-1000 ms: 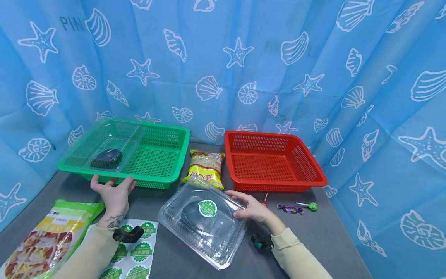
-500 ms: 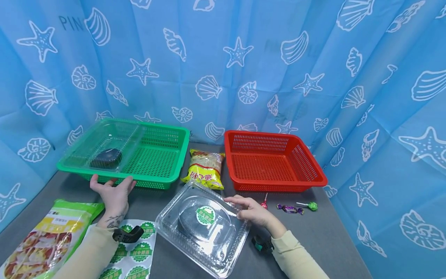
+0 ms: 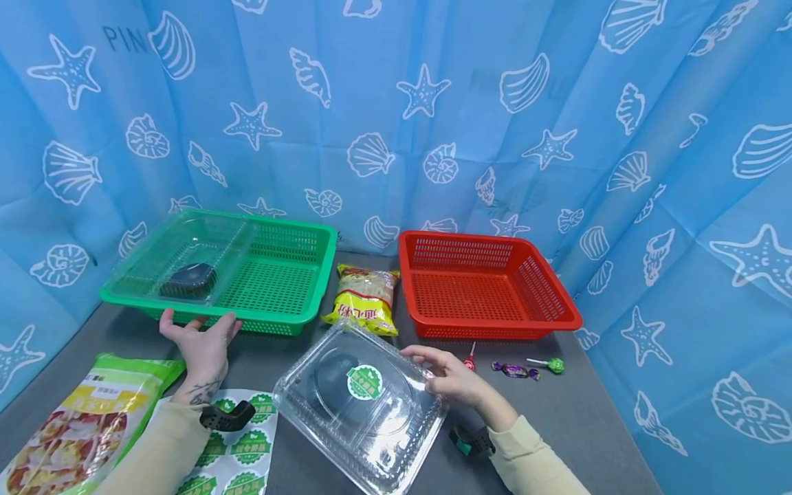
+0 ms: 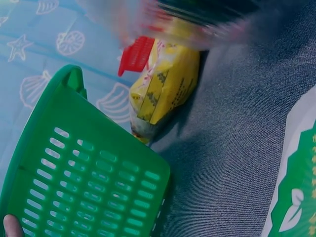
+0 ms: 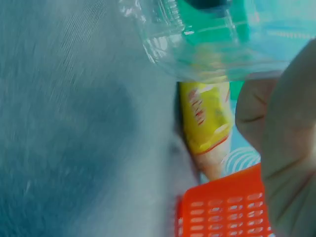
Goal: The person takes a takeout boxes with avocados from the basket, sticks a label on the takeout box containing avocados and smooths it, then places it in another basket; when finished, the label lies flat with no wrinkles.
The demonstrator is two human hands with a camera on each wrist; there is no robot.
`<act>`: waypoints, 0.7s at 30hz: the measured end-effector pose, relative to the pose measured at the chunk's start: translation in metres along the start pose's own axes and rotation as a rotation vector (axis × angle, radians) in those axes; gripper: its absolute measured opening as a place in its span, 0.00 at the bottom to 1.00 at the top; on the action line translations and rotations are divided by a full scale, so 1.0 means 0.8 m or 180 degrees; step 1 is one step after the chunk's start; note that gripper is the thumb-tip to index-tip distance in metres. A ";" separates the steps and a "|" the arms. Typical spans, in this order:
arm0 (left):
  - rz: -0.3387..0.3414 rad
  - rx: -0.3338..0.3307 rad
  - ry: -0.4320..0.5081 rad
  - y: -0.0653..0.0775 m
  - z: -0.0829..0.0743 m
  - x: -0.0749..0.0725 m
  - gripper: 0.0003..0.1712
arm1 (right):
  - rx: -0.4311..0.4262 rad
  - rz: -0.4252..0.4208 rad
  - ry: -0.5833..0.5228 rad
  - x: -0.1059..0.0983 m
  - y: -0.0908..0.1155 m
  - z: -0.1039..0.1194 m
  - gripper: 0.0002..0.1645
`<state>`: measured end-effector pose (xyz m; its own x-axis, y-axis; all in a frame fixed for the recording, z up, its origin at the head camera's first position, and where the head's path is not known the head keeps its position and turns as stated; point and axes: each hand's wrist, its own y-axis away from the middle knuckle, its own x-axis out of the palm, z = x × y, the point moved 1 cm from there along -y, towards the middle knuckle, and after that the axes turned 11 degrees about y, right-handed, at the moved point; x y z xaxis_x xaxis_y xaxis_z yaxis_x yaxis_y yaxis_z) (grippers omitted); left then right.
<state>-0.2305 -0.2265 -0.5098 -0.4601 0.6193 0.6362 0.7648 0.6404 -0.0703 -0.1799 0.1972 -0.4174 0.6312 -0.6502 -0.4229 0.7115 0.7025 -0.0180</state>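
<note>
Head: the right hand [image 3: 456,377] is pinching the clear container [image 3: 371,427], near centre; the left hand [image 3: 203,347], fingers apart, is touching the green basket [image 3: 272,317], left. Left wrist: a packet [image 4: 173,89] is lying farther right. Right wrist: a red basket [image 5: 227,193] is standing far right.

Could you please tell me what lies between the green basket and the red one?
A yellow food packet lies on the grey tabletop between the green basket and the red basket, as the head view shows.

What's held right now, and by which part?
Clear rectangular plastic container: right hand, by its edge near the right corner. Left hand touches front rim of green perforated plastic basket; can't tell if gripping.
</note>
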 end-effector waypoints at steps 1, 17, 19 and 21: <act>-0.0003 0.0014 -0.0004 0.000 0.000 0.000 0.56 | 0.0023 -0.0002 -0.0084 0.000 0.001 0.001 0.36; 0.0052 0.0033 0.0048 -0.002 0.001 -0.002 0.56 | -0.0151 -0.0689 -0.0831 -0.061 0.034 0.079 0.34; 0.0054 0.0002 0.0053 -0.002 0.000 -0.002 0.55 | -0.0199 -0.0888 -0.0846 -0.077 0.035 0.088 0.34; 0.0060 -0.0019 0.0035 -0.002 -0.001 -0.003 0.55 | -0.0189 -0.1106 -0.0851 -0.094 0.034 0.093 0.34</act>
<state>-0.2305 -0.2293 -0.5105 -0.4406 0.6260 0.6434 0.7760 0.6260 -0.0777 -0.1848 0.2436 -0.3185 0.4209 -0.8972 -0.1334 0.8815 0.4393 -0.1731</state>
